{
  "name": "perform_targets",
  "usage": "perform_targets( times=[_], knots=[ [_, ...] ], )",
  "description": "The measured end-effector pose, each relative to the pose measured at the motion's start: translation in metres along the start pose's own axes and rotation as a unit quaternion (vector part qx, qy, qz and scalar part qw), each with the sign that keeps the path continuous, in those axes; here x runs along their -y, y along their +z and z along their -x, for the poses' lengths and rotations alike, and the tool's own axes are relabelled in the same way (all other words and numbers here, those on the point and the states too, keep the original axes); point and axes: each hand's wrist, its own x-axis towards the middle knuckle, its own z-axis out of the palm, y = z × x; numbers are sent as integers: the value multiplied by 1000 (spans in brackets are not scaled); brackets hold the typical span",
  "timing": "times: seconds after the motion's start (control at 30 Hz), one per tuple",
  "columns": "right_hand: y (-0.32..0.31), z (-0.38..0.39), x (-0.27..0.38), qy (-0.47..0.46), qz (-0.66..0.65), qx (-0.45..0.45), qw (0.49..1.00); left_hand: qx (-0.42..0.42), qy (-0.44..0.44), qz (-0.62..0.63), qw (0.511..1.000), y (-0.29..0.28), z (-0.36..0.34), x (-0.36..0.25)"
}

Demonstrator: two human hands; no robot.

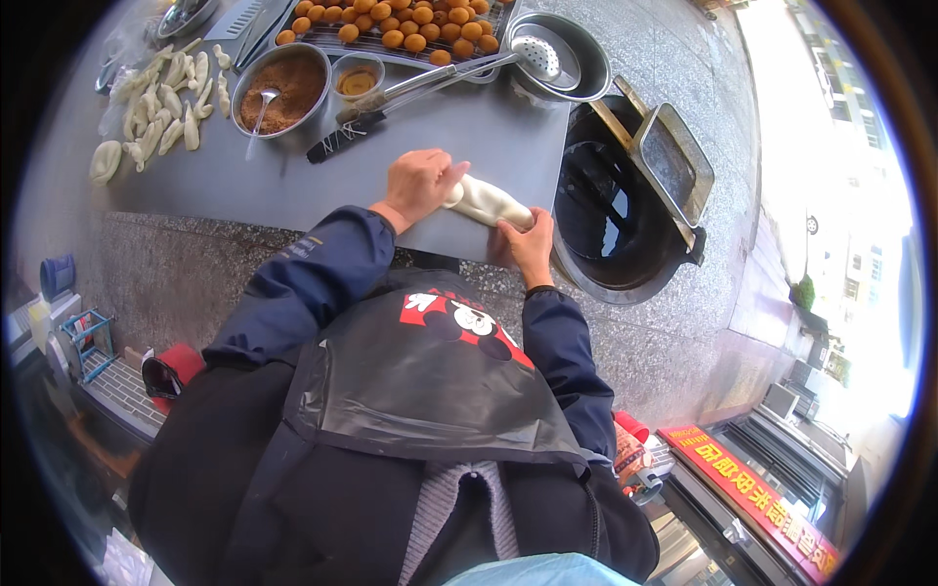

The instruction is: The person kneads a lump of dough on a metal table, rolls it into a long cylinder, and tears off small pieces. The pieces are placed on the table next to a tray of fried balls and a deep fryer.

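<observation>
A pale, elongated piece of dough [488, 201] lies near the front right edge of the steel table [293, 181]. My left hand [420, 184] is closed at its left end, fingers curled over it. At its right end my right hand [531, 242] pinches the dough between thumb and fingers. Beyond my hands stands a metal bowl of brown powdery filling [298, 88] with a spoon [262, 119] in it. Many twisted dough pieces [161, 107] lie in a heap at the far left, a rounder lump [106, 162] in front of them.
Golden fried balls [410, 27] fill a wire rack at the back. Beside it sit a small cup of amber liquid [359, 76], tongs [401, 93], a black-handled tool [344, 137] and a metal basin with a skimmer [535, 59]. Right of the table is a wok of dark oil [606, 215] with a rectangular strainer [674, 161].
</observation>
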Motion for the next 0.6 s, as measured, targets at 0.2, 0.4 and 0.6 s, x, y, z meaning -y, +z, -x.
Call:
perform_targets(
  times=[0.2,0.4,0.6],
  knots=[
    [-18,17,25,115,-425,42,897,188,14,-185,964,52,2,-5],
    [1,-14,56,88,-347,77,931,153,-18,-192,969,64,9,1],
    [39,-71,70,48,-433,54,899,247,-142,-70,956,68,-32,16]
  ],
)
